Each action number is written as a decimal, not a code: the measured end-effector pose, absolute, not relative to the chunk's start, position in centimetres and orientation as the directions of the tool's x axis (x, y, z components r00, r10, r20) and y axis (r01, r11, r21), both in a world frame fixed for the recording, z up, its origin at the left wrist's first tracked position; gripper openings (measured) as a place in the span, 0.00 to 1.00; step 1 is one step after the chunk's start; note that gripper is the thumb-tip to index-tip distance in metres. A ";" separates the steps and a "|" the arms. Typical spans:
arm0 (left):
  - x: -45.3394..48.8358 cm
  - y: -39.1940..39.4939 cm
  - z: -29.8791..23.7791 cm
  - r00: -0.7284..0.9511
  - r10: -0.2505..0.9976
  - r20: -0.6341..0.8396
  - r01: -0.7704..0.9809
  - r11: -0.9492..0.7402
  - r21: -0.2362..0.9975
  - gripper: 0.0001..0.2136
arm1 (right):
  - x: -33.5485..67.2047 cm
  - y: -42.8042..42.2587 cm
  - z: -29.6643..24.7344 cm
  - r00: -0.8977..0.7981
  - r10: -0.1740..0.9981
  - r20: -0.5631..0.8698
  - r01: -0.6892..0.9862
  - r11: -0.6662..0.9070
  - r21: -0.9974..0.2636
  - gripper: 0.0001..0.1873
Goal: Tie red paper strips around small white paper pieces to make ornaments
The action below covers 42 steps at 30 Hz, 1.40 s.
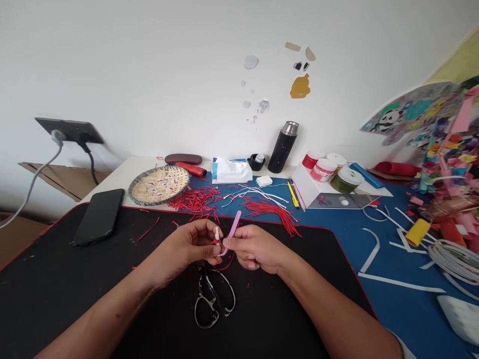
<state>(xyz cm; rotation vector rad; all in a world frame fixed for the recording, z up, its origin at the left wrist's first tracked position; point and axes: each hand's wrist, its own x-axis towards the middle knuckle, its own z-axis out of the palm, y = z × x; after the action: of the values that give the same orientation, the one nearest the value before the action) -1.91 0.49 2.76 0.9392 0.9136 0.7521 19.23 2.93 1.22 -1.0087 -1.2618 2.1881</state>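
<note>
My left hand (197,243) pinches a small white piece (217,233) with a red cord (214,242) wrapped about it. Close beside it, my right hand (258,248) is closed on a pink-purple strip (235,224), which stands up from the fingers and curves down toward the left fingertips. I cannot tell whether the strip's lower end is joined to the white piece. A thin red cord hangs in a loop below the hands. Under them on the black mat lies a pair of scissors (209,299), its handles toward me and its blades mostly hidden.
Behind the hands lie red cord bundles (275,212), a woven basket (160,185), a red thread spool (191,169) and a tissue pack (232,171). A phone (99,217) rests at left. A black flask (283,147) and lidded jars (325,169) stand by the wall; white strips (400,282) lie right.
</note>
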 end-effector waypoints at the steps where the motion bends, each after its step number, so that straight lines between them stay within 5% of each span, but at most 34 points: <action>1: -1.9 0.5 2.7 0.425 0.851 -0.308 -0.140 0.397 0.907 0.15 | 19.2 2.9 1.2 -0.652 0.656 -0.380 -0.003 -0.503 -0.864 0.20; 13: -1.9 0.4 2.8 0.403 0.881 -0.247 -0.125 0.320 0.939 0.15 | 18.8 2.9 0.7 -0.635 0.699 -0.328 0.003 -0.422 -0.906 0.22; 20: -2.1 0.7 3.0 0.361 0.900 -0.245 -0.163 0.320 0.933 0.15 | 18.6 2.6 0.5 -0.507 0.842 -0.184 0.237 -0.069 -0.969 0.19; 25: -2.2 0.6 3.2 0.372 0.897 -0.240 -0.226 0.338 0.914 0.15 | 18.9 2.6 1.2 -0.408 0.913 -0.007 0.236 0.098 -0.967 0.14; 31: -2.5 0.6 3.4 0.370 0.897 -0.243 -0.320 0.368 0.873 0.14 | 18.9 2.4 1.8 -0.504 0.862 0.055 0.164 0.159 -0.974 0.16; 42: -2.8 1.0 3.3 0.305 0.914 -0.267 -0.443 0.384 0.810 0.16 | 18.9 2.0 2.1 -0.532 0.842 0.092 0.313 0.297 -0.902 0.18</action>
<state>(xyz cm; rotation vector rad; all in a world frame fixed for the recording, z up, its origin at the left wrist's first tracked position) -2.82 1.04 3.28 0.6911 0.8174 1.0001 18.86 2.01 2.10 -1.0253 -1.9977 1.2019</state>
